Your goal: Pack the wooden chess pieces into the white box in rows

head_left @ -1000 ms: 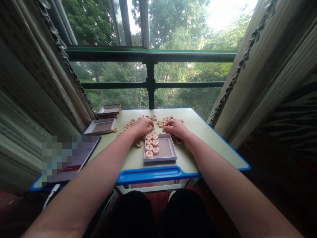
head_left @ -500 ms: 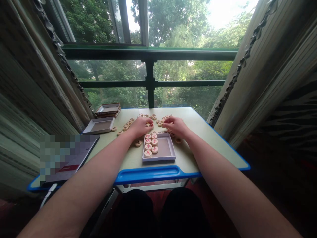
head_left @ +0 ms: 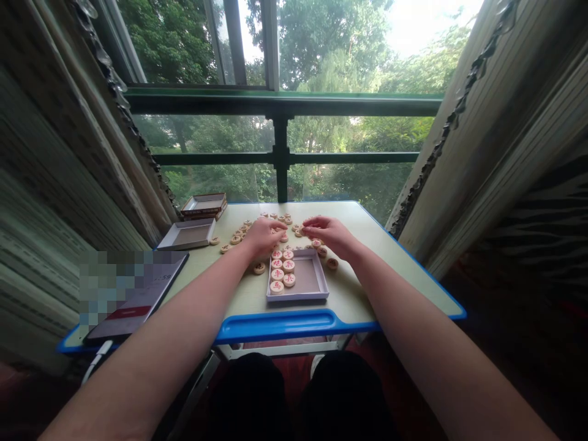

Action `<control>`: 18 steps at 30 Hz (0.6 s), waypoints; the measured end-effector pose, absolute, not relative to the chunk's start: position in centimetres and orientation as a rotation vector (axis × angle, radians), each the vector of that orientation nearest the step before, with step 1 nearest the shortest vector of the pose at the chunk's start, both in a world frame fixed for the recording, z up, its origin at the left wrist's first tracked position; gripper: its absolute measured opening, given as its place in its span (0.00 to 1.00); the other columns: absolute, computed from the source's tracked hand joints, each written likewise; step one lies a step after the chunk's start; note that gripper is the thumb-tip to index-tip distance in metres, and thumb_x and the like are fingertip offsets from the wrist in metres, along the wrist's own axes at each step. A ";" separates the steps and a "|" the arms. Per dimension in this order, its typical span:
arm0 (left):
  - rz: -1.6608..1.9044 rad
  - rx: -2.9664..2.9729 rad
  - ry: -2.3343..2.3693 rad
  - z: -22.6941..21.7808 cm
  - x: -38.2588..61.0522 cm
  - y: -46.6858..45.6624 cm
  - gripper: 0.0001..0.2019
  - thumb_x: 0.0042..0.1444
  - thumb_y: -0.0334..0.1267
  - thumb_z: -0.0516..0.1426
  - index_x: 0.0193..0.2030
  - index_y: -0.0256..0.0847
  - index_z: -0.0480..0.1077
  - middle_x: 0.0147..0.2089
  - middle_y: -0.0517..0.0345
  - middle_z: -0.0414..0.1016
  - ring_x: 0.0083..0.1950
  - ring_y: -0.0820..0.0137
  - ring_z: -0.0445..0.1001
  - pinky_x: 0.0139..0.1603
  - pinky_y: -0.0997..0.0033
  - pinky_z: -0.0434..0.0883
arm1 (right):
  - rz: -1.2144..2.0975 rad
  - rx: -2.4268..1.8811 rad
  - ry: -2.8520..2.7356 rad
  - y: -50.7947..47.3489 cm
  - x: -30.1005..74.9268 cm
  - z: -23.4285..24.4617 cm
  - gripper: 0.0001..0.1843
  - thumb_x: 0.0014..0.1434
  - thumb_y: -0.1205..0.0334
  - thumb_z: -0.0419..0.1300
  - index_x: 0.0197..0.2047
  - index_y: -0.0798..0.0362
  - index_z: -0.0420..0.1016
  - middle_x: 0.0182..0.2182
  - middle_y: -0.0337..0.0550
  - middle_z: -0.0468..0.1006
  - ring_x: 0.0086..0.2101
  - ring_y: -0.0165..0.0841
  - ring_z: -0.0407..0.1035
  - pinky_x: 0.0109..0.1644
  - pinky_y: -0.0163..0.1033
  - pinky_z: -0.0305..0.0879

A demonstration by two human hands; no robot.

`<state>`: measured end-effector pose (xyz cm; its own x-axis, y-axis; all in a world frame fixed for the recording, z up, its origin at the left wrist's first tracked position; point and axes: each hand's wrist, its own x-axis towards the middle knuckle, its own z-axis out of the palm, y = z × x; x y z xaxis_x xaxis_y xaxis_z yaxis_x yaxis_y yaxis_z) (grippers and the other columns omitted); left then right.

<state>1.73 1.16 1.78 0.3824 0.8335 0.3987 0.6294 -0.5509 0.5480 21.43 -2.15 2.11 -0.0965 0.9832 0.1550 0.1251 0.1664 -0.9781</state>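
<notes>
Palm-down left hand (head_left: 264, 236) over loose round pale wooden discs with red characters (head_left: 239, 236), just beyond the far left corner of a shallow square grey cardboard tray (head_left: 316, 293). Fingers curled down onto the scatter; cannot tell whether gripping a disc or only covering some.

Right hand (head_left: 331, 236) just beyond the tray's far right corner, fingertips (head_left: 307, 228) aimed left toward the other hand. Thumb and forefinger close together, possibly pinching a disc; too small to tell.

Discs in two places. Some packed in two short columns against the tray's left wall, red faces up, touching each other. Right half of the tray bare. Others scattered on the pale green tabletop with blue edge (head_left: 275, 324), around and beyond both hands, a couple just beside the tray's outer walls.

Tray near the front edge, between the forearms, probably for easy reach by either hand.

At far left, well apart: a second open grey tray (head_left: 187, 234), a brown-sided box (head_left: 203, 205) behind it, a dark flat tablet (head_left: 138, 294) at the near left corner, probably set aside.
</notes>
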 end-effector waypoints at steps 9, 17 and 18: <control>0.962 1.995 0.957 2.4 2.6 -0.4 0.15 0.46 0.41 0.62 0.39 0.34 0.77 0.37 0.49 0.80 0.38 0.65 0.76 0.40 0.65 0.73 | 1.172 -1.060 -1.425 -2.9 20.9 2.6 0.11 0.46 0.65 0.67 0.35 0.56 0.76 0.32 0.42 0.78 0.35 0.30 0.72 0.44 0.37 0.68; 0.987 1.811 0.940 2.0 2.5 -0.3 0.16 0.43 0.42 0.63 0.38 0.33 0.76 0.36 0.49 0.79 0.39 0.65 0.75 0.43 0.62 0.71 | 0.993 -1.191 -1.575 -2.9 21.2 2.8 0.15 0.48 0.60 0.65 0.40 0.56 0.75 0.30 0.43 0.77 0.28 0.27 0.68 0.28 0.31 0.63; 0.995 1.784 0.968 2.0 2.5 -0.2 0.16 0.43 0.41 0.63 0.37 0.34 0.76 0.36 0.49 0.79 0.38 0.65 0.75 0.44 0.62 0.71 | 0.912 -1.241 -1.604 -2.8 21.4 2.9 0.14 0.49 0.60 0.64 0.41 0.56 0.75 0.30 0.44 0.77 0.28 0.27 0.68 0.28 0.31 0.63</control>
